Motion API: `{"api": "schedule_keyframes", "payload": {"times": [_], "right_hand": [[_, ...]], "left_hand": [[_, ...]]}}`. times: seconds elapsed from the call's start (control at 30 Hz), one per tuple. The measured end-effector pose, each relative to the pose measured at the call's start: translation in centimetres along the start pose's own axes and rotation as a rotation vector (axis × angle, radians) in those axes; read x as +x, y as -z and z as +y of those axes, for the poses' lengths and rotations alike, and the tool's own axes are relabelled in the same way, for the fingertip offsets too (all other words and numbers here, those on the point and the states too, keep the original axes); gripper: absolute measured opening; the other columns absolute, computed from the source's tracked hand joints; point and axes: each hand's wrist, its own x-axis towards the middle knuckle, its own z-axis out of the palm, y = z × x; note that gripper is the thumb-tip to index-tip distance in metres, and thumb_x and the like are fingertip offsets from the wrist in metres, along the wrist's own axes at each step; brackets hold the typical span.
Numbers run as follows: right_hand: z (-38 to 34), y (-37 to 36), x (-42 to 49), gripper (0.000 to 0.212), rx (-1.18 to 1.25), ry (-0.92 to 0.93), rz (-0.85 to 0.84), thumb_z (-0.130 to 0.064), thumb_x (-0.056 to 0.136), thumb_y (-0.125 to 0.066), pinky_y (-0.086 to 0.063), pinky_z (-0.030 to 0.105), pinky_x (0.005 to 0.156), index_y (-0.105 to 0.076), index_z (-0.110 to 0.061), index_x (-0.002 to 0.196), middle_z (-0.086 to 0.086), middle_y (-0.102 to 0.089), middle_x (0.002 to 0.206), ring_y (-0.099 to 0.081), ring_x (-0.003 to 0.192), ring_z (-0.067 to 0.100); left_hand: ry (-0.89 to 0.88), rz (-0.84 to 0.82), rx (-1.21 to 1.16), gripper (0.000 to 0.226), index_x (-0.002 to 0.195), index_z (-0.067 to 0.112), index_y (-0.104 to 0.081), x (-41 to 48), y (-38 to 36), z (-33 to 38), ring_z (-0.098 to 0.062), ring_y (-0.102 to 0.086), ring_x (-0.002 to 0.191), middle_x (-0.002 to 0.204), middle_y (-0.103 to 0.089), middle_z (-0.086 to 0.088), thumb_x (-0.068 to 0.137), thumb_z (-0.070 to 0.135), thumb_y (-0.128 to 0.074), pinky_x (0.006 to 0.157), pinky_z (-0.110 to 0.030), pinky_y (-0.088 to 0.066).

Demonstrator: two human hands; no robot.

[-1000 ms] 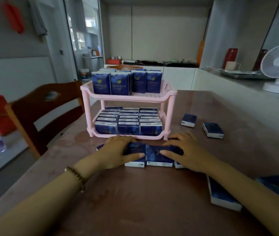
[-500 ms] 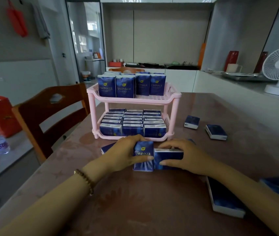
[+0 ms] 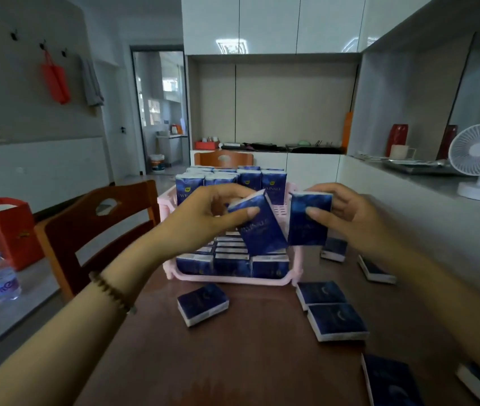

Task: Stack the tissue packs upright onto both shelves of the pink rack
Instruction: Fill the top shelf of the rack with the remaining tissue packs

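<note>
Pink rack (image 3: pixel 234 279) stands just beyond both raised hands. The left hand (image 3: pixel 203 213) pinches a tilted tissue pack (image 3: pixel 262 230) between thumb and fingers, its long axis slanting and its top leaning left. The right hand (image 3: pixel 348 213) pinches an upright tissue pack (image 3: pixel 309 222) the same way, just right of the first. Bare grid of the top shelf (image 3: pixel 280 211) shows directly behind them, nearer the right hand, so that pack probably goes in first. Loose packs (image 3: pixel 203 303) lie flat on the table (image 3: pixel 247 364).

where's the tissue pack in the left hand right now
Head view, mid-frame: the tissue pack is held tilted by the left hand in front of the pink rack, just left of the second pack in the right hand.
</note>
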Motion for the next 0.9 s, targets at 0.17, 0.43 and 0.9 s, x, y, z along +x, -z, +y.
{"api": "schedule_keyframes", "payload": {"times": [0.17, 0.43, 0.9], "right_hand": [[-1.2, 1.7, 5.3, 0.026, -0.034, 0.058, 0.119, -0.017, 0.087, -0.061, -0.057, 0.021, 0.075, -0.057, -0.019, 0.112, -0.006, -0.065, 0.109, -0.063, 0.099, 0.008], [2.1, 2.2, 11.6, 0.025, -0.181, 0.019, 0.147, -0.023, 0.084, -0.065, -0.055, 0.023, 0.068, -0.058, -0.024, 0.108, 0.003, -0.063, 0.085, -0.063, 0.083, 0.014], [5.4, 1.3, 13.8, 0.025, -0.574, 0.028, -0.005, -0.029, 0.083, -0.066, -0.051, 0.034, 0.066, -0.049, -0.021, 0.099, 0.01, -0.063, 0.082, -0.056, 0.07, 0.016]], "left_hand": [[0.005, 0.097, 0.143, 0.018, 0.105, 0.018, -0.055, 5.7, 3.5, 1.1, -0.02, -0.067, 0.09, 0.104, -0.066, -0.007, 0.089, 0.022, -0.057, 0.073, -0.026, -0.057], [0.12, 0.028, 0.384, 0.015, 0.096, 0.018, -0.063, 12.6, 6.0, -1.3, -0.019, -0.065, 0.084, 0.093, -0.066, 0.0, 0.085, 0.027, -0.064, 0.071, -0.029, -0.056], [0.163, -0.051, 0.575, 0.029, 0.1, 0.009, -0.068, 15.9, 5.5, -5.5, -0.022, -0.061, 0.101, 0.109, -0.067, -0.006, 0.079, 0.029, -0.07, 0.091, -0.045, -0.052]]}}
